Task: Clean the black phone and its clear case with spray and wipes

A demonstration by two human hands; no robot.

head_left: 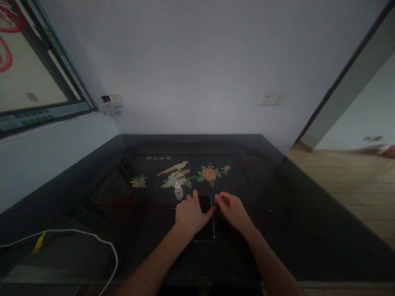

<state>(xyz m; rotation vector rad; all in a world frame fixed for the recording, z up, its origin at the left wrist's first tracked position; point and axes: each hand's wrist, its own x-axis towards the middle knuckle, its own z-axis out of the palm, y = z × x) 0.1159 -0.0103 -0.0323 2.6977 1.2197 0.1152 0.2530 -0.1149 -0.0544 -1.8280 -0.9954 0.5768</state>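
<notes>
A smartphone [205, 230] with a dark screen and a light rim lies flat on the black tabletop [148, 222]. My left hand [189, 213] grips it across its width, thumb reaching to its right edge and fingers on the left side, hiding part of it. Close beside the phone's right edge is my right hand [232, 209], its thumb and forefinger pinched together. Whatever may be between those fingertips is too small and dark to make out. A small white bottle [178, 191] stands just beyond my left hand.
A bird-and-flower picture [210, 174] decorates the tabletop. At the left runs a white cable [89, 234] with a yellow tag [39, 243]. The wall behind has a socket plate [272, 99]; a power strip [109, 107] is in the left corner near the window.
</notes>
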